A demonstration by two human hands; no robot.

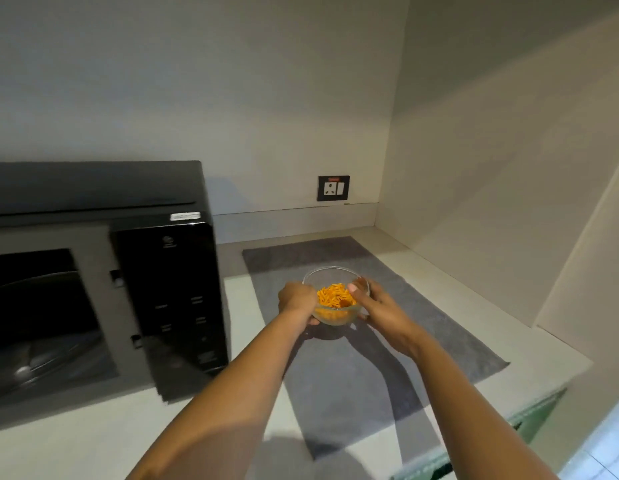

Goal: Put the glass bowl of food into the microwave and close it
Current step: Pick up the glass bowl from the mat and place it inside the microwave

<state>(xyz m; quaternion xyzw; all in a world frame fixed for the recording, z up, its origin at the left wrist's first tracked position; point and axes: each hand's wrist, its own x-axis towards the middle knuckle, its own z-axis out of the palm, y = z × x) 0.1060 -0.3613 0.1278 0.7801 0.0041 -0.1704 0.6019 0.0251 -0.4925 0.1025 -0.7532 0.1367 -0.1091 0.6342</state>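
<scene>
A clear glass bowl (330,276) with orange strips of food (334,295) is held just above a grey mat (450,327). My left hand (297,301) grips its left side and my right hand (375,301) grips its right side, thumb over the rim. The black microwave (169,271) stands to the left on the counter. Its cavity (41,317) is open, with a glass turntable inside. The door itself is out of view.
A pale counter (238,296) runs under the microwave and mat, ending in walls at the back and right. A wall socket (333,188) sits behind the mat. A green cabinet front (529,415) lies below the counter edge.
</scene>
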